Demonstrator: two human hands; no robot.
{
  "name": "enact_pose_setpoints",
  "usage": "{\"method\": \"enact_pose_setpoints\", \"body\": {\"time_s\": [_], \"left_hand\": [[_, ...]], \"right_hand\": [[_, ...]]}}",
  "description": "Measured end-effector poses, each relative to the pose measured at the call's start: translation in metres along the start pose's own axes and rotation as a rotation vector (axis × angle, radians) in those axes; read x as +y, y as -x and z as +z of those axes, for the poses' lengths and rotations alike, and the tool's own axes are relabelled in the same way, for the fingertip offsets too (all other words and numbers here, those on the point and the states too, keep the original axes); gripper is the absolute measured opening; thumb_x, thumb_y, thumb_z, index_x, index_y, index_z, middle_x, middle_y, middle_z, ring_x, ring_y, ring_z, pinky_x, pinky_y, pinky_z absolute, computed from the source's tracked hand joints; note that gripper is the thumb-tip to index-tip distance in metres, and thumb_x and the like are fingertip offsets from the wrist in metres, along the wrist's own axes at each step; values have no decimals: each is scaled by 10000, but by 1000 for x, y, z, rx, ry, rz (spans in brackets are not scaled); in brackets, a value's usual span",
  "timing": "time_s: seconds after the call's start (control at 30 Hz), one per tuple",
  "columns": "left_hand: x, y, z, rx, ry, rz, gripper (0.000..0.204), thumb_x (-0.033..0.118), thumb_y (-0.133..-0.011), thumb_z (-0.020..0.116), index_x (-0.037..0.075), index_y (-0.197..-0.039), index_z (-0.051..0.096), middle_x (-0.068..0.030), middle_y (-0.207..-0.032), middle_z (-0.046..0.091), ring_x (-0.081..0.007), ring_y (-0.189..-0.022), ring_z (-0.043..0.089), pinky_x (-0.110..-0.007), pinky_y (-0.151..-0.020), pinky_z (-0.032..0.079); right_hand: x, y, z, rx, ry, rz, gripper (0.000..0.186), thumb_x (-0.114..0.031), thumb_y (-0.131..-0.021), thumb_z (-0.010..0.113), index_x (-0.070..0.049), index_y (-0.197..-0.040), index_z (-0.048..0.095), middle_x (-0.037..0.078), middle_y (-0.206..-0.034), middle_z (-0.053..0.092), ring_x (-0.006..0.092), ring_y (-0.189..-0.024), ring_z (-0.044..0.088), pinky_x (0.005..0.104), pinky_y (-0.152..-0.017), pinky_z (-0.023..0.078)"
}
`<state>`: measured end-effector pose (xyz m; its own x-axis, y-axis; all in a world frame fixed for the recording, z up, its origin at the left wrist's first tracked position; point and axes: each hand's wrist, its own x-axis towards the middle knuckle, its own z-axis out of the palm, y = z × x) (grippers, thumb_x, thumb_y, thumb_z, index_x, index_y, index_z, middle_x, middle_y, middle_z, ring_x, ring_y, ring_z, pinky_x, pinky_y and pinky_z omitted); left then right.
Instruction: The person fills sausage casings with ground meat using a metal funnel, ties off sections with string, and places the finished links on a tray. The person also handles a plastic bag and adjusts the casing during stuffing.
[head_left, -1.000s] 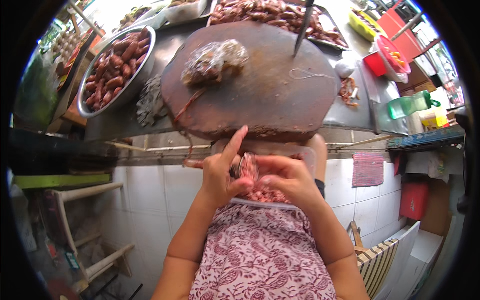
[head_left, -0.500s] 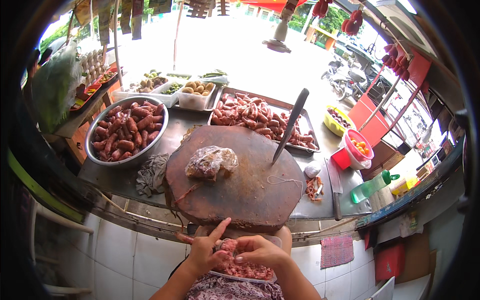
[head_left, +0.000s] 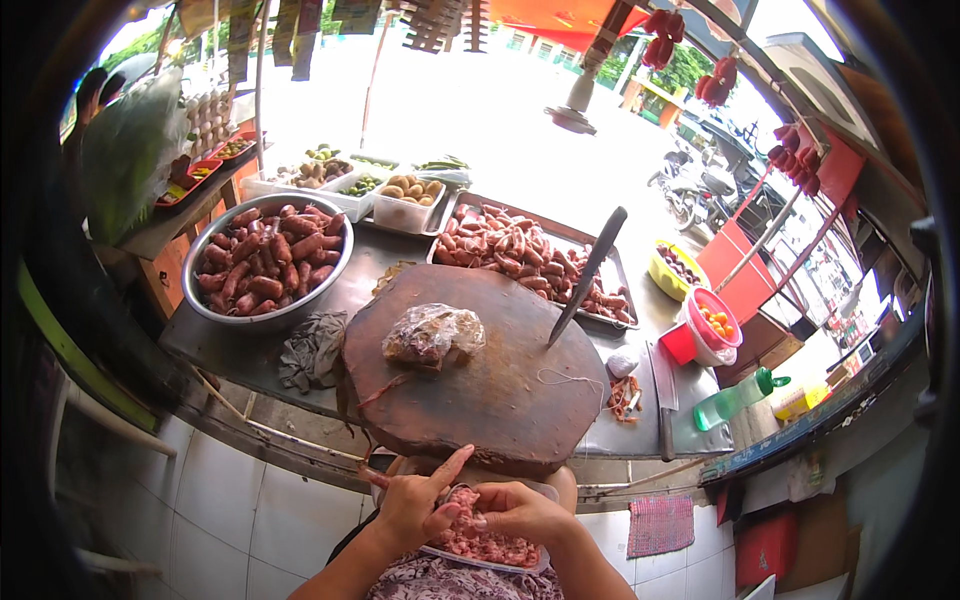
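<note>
On my lap stands a clear plastic tub (head_left: 543, 560) of pink ground meat (head_left: 490, 545). Over its near-left side is my left hand (head_left: 412, 510), index finger stretched toward the chopping block and the thumb and other fingers curled round something with a dark rim, mostly hidden, with ground meat at its mouth. A reddish end sticks out left of that hand; I cannot tell what it is. My right hand (head_left: 525, 510) has its fingers pinched together at the meat beside the left thumb. Ahead is a round wooden chopping block (head_left: 480, 400) bearing a plastic-wrapped bundle (head_left: 432, 335).
A knife (head_left: 588, 275) stands upright in the block; loose string (head_left: 570, 378) lies near it. Sausages fill a metal basin (head_left: 190, 290) at left and a tray (head_left: 625, 300) behind. At right are a cleaver (head_left: 664, 385), green bottle (head_left: 735, 400) and pink basket (head_left: 712, 310).
The view has shifted slightly, so the table and block sit a little lower in the picture. My right fingers press closer into the meat by my left hand; the left hand keeps its grip.
</note>
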<state>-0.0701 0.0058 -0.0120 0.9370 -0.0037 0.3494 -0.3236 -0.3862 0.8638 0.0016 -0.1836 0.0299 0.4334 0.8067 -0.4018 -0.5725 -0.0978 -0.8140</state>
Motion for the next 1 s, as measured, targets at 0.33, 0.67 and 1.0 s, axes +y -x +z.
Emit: {"method": "enact_pose_setpoints", "body": {"time_s": [0.33, 0.67, 1.0], "left_hand": [[-4, 5, 13, -38, -224, 66, 833, 682, -942, 423, 49, -1482, 465, -151, -596, 605, -364, -583, 655, -461, -598, 530], [-2, 2, 13, -136, -170, 1, 921, 732, -922, 408, 47, -1537, 368, -197, -615, 611, -403, -596, 647, -501, -587, 496], [-2, -2, 20, 16, 0, -6, 918, 724, -942, 344, -12, -1481, 448, -138, -581, 601, -296, -573, 674, -412, -558, 501]], "right_hand": [[22, -21, 16, 339, 708, -196, 360, 53, -722, 626, 102, -1076, 670, 84, -827, 686, 112, -759, 595, 303, -665, 493], [23, -14, -5, 303, 635, -154, 142, -67, -815, 705, 53, -888, 683, 43, -755, 675, 87, -683, 548, 302, -585, 454], [9, -6, -26, -147, 183, -94, 146, -28, -819, 655, 24, -955, 646, -17, -817, 636, 45, -758, 548, 257, -657, 460]]}}
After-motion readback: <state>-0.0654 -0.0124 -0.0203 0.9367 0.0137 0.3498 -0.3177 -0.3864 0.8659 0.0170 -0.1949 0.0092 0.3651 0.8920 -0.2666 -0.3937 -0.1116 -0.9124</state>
